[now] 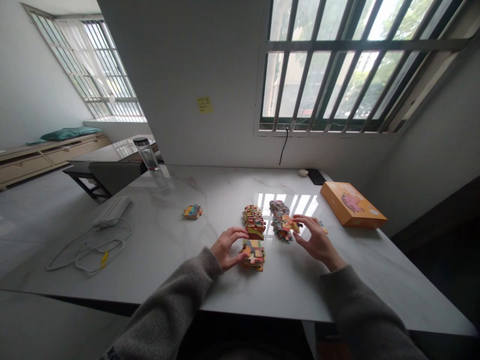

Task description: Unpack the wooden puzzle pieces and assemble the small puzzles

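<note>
My right hand (314, 241) pinches an orange jigsaw puzzle piece (292, 223) over a long leaning row of puzzle pieces (278, 210). Thumb and fingers apart, my left hand (228, 249) rests at the left edge of a stack of puzzle pieces (254, 256) near the front of the table. The top piece of that stack shows yellow, grey and red patches. Directly behind it runs a second leaning row of puzzle pieces (253, 219). A smaller pile of puzzle pieces (192, 212) sits by itself to the left. Another light piece is partly hidden behind my right hand.
An orange box (352, 205) lies at the right of the white marbled table (217, 187). Behind it are a black phone (316, 176) and a small white case (303, 173). At the left are a white power strip (111, 211) with a looped cable and a glass bottle (147, 156).
</note>
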The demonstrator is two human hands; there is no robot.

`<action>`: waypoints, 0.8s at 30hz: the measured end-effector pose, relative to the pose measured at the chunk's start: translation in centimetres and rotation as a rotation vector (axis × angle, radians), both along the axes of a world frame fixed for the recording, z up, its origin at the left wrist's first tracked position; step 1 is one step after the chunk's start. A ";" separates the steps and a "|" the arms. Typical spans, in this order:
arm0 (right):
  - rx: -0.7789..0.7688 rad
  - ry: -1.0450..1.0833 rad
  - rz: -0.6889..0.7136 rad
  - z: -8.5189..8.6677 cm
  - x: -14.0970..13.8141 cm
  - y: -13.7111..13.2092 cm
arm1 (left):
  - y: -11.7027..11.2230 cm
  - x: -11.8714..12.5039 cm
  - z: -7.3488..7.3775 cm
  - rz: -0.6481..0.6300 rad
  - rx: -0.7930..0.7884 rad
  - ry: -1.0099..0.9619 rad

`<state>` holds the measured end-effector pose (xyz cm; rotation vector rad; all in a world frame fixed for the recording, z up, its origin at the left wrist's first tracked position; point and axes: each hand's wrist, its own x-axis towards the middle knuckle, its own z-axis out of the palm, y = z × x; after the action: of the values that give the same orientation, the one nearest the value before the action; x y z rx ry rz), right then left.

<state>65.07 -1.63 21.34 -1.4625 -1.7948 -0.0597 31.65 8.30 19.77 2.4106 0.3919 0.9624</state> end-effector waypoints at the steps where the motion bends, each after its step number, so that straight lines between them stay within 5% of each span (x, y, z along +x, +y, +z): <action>1: -0.038 -0.003 -0.056 -0.5 2.0 -0.2 | 0.0 0.0 0.0 -0.005 -0.010 0.005; 5: -0.169 0.002 -0.214 -2.5 9.0 -0.7 | 0.0 0.1 0.1 -0.014 -0.042 0.042; 9: -0.246 -0.015 -0.282 -3.5 12.5 -0.6 | 0.2 0.0 0.3 -0.019 -0.060 0.077; 24: -0.120 -0.171 -0.189 -2.7 10.7 -0.2 | 0.1 0.2 0.2 -0.030 -0.060 0.108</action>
<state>75.74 -1.81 18.63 -1.7560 -1.8153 -0.1808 31.84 8.44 19.92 2.4133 0.4161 0.7977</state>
